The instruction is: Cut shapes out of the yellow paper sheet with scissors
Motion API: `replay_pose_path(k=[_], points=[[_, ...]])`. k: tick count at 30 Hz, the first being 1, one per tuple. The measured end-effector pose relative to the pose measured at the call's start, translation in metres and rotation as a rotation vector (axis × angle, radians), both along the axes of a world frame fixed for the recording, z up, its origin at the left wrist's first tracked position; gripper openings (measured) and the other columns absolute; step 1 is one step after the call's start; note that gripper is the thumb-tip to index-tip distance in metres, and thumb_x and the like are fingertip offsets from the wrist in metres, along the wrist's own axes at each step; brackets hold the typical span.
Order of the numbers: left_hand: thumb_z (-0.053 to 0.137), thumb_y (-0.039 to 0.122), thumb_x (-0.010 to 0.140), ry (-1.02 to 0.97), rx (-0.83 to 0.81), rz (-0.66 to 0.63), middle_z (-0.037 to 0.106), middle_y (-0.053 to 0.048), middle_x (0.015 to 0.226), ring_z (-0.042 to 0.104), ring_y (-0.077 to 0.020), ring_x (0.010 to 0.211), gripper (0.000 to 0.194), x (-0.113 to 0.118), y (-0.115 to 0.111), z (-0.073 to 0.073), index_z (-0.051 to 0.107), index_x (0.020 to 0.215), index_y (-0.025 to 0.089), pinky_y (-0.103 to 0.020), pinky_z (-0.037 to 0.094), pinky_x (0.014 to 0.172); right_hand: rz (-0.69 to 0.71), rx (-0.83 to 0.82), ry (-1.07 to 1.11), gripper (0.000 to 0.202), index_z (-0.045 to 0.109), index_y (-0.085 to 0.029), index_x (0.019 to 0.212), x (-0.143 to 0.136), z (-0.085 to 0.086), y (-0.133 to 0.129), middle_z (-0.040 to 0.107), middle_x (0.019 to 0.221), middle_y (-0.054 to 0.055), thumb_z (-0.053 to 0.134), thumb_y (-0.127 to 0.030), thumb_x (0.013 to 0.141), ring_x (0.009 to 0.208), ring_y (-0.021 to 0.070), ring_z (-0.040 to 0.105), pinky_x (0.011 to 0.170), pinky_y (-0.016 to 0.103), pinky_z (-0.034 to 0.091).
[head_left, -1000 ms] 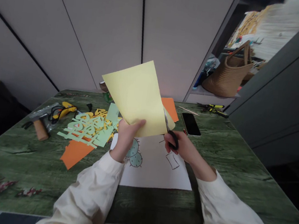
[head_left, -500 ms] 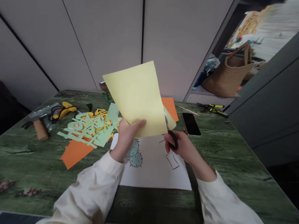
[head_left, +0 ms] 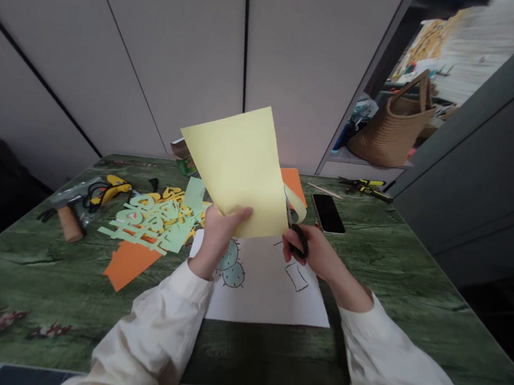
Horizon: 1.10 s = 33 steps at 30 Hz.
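Note:
A sheet of pale yellow paper (head_left: 236, 165) is held up, tilted, above the table. My left hand (head_left: 220, 235) pinches its lower left edge, thumb on the near face. My right hand (head_left: 313, 249) is closed round the black handles of a pair of scissors (head_left: 298, 240). Their blades lie along the sheet's right edge, where a narrow strip (head_left: 298, 205) curls away behind. Beneath both hands lies a white sheet (head_left: 267, 300) with a drawn blue-green spiky shape on its left and an outlined shape on its right.
Left of my hands are cut green and yellow paper scraps (head_left: 155, 214), orange paper (head_left: 132, 263), a hammer (head_left: 69, 224) and a yellow corded tool (head_left: 114, 189). A phone (head_left: 328, 214), a thin stick (head_left: 325, 190) and yellow-black pliers (head_left: 367, 187) lie right. A woven bag (head_left: 393, 131) stands behind.
The yellow paper has shifted slightly right. The strip at its right edge now curls more tightly, and the scissors have moved a little with the sheet.

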<state>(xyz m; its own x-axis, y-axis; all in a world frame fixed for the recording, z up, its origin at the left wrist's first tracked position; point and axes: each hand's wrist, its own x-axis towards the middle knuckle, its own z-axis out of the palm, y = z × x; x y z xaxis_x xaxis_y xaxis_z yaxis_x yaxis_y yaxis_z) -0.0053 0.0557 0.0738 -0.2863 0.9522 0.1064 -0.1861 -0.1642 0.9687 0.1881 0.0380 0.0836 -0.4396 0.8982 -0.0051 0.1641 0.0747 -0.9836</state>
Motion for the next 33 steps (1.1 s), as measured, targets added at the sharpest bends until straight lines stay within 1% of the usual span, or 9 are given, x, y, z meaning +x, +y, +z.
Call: replay_pose_path(k=[9, 14, 18, 25, 33], points=[[0.077, 0.026, 0.055, -0.002, 0.002, 0.001, 0.068, -0.012, 0.097, 0.065, -0.0212, 0.080, 0.043, 0.0001, 0.0007, 0.0004, 0.065, 0.094, 0.012, -0.034, 0.053, 0.072, -0.009, 0.007, 0.000, 0.043, 0.048, -0.015, 0.060, -0.0002, -0.0003, -0.0004, 0.056, 0.050, 0.001, 0.046, -0.049, 0.085, 0.035, 0.0035, 0.032, 0.036, 0.022, 0.021], [0.077, 0.026, 0.055, 0.002, 0.007, 0.001, 0.069, -0.011, 0.097, 0.065, -0.0213, 0.081, 0.045, -0.0008, 0.0008, -0.0005, 0.065, 0.095, 0.011, -0.034, 0.053, 0.072, -0.008, 0.007, 0.003, 0.042, 0.048, -0.015, 0.060, 0.0004, -0.0035, 0.0005, 0.056, 0.050, 0.000, 0.046, -0.048, 0.086, 0.035, 0.0034, 0.032, 0.037, 0.021, 0.021], [0.077, 0.027, 0.056, 0.019, 0.009, -0.015, 0.068, -0.012, 0.100, 0.065, -0.0214, 0.085, 0.047, -0.0020, 0.0011, -0.0021, 0.064, 0.098, 0.011, -0.034, 0.053, 0.075, -0.017, 0.016, -0.009, 0.041, 0.047, -0.015, 0.059, -0.0002, -0.0029, 0.0001, 0.055, 0.048, 0.000, 0.046, -0.047, 0.086, 0.035, 0.0033, 0.031, 0.037, 0.021, 0.020], [0.078, 0.029, 0.055, 0.025, -0.001, -0.001, 0.068, -0.012, 0.098, 0.065, -0.0200, 0.081, 0.045, -0.0011, 0.0015, -0.0026, 0.064, 0.095, 0.011, -0.032, 0.053, 0.072, -0.040, 0.021, -0.027, 0.043, 0.047, -0.016, 0.056, -0.0019, -0.0018, -0.0010, 0.054, 0.047, 0.000, 0.046, -0.047, 0.085, 0.035, 0.0035, 0.030, 0.037, 0.022, 0.021], [0.078, 0.030, 0.055, 0.059, -0.002, 0.021, 0.069, -0.010, 0.094, 0.065, -0.0198, 0.079, 0.042, 0.0021, 0.0002, -0.0038, 0.066, 0.092, 0.012, -0.031, 0.053, 0.068, -0.047, 0.002, 0.031, 0.041, 0.047, -0.016, 0.059, -0.0035, -0.0026, -0.0012, 0.055, 0.049, 0.000, 0.046, -0.048, 0.085, 0.034, 0.0036, 0.031, 0.036, 0.022, 0.020]])
